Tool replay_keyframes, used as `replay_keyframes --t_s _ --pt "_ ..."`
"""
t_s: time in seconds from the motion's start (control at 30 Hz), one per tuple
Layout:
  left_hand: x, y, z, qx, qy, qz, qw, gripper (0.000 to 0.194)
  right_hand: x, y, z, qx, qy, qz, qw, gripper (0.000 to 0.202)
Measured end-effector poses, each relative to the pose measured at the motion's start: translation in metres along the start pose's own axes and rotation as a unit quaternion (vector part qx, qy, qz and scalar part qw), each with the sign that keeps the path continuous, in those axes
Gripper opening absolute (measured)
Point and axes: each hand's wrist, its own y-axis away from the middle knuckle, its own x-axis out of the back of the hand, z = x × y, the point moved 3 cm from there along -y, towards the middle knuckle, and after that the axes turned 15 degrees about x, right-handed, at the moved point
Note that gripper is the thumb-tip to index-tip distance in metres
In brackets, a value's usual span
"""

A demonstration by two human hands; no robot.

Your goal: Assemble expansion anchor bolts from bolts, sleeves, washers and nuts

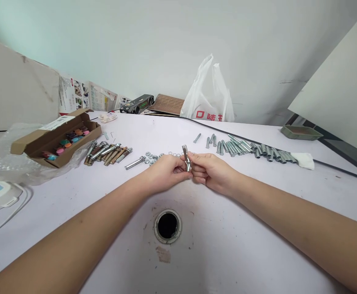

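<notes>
Over the middle of the white table [227, 228], my left hand [166, 172] and my right hand [210, 170] meet around one metal expansion bolt [186, 158]. The fingers of both hands pinch it, and it stands nearly upright. Behind my left hand lie several nuts [148, 157] and rings, partly hidden. A single assembled bolt [134, 163] rests left of them, beside a pile of assembled bolts [108, 152]. To the right are loose bolts [233, 145] and metal sleeves [270, 152] in a row.
An open cardboard box [59, 139] of colourful bottles stands left on bubble wrap. A round hole [168, 226] opens in the table near me. A white plastic bag [208, 96], a black cable [334, 164] and a green tray [301, 132] are farther back.
</notes>
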Motion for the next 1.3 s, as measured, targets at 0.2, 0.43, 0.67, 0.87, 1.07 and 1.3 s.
replay_keyframes --t_s 0.2,0.43,0.67,0.87,1.07,1.3 --pt "0.004 0.002 -0.002 0.021 -0.004 0.000 1.000 0.031 0.012 0.001 -0.007 0.139 0.192 -0.088 0.967 0.039" --pt "0.006 0.003 -0.002 0.029 0.024 -0.002 0.999 0.029 0.011 0.001 -0.017 0.233 0.343 -0.166 0.894 0.032" --pt "0.006 0.004 -0.003 0.047 0.027 -0.012 0.998 0.029 0.026 -0.003 -0.023 0.184 0.347 -0.070 0.917 0.032" --pt "0.005 0.005 -0.003 0.051 -0.001 -0.019 0.999 0.021 0.025 -0.002 -0.049 0.086 0.277 -0.071 0.954 0.029" --pt "0.005 0.011 0.002 0.045 -0.021 0.014 0.999 0.025 0.019 0.000 -0.062 0.068 0.304 -0.058 0.949 0.030" --pt "0.000 0.005 -0.001 0.042 0.009 0.002 0.999 0.031 0.003 -0.002 -0.047 0.076 0.280 -0.113 0.950 0.036"
